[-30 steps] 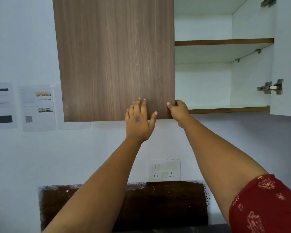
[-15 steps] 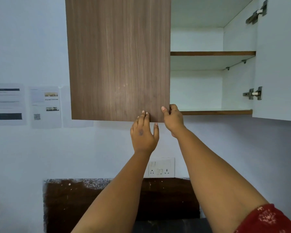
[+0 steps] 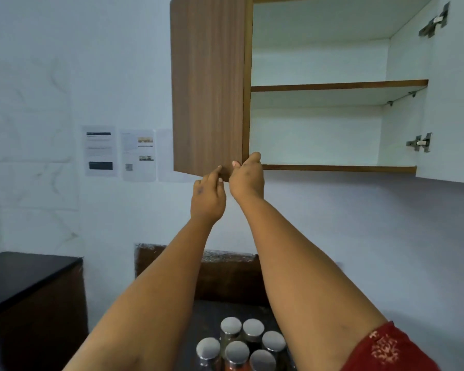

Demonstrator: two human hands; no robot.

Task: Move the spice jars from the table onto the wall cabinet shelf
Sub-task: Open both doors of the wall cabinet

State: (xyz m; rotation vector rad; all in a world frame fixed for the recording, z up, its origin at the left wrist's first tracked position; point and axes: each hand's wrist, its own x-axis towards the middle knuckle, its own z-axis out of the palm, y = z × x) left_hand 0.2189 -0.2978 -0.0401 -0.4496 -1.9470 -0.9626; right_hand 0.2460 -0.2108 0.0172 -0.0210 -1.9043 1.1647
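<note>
Looking up at the white-interior wall cabinet (image 3: pixel 319 135) filling the upper right of the frame, two shelves inside showing bare white board with brown edging. Its brown wood-grain left door (image 3: pixel 208 87) is standing partly swung out, upper centre; the white inner face of the right door (image 3: pixel 456 89) is sitting at the right edge, two metal hinges (image 3: pixel 419 142) on it. Both bare forearms are reaching up from the bottom of the frame. Right hand (image 3: pixel 248 174) is gripping the lower inner corner of the wood-grain door, fingers curled around its edge. Left hand (image 3: pixel 208 195) is sitting just beside it, fingertips touching the door's bottom edge, fingers close together and bent, not wrapped around anything. Red patterned sleeve (image 3: pixel 389 349) is showing at lower right. Cluster of six glass spice jars with round silver lids (image 3: pixel 241 344) is standing on the dark table (image 3: pixel 206 317) at bottom centre, between the arms, jars touching each other. Printed paper sheets (image 3: pixel 118 152) are stuck on the wall at left of centre.
</note>
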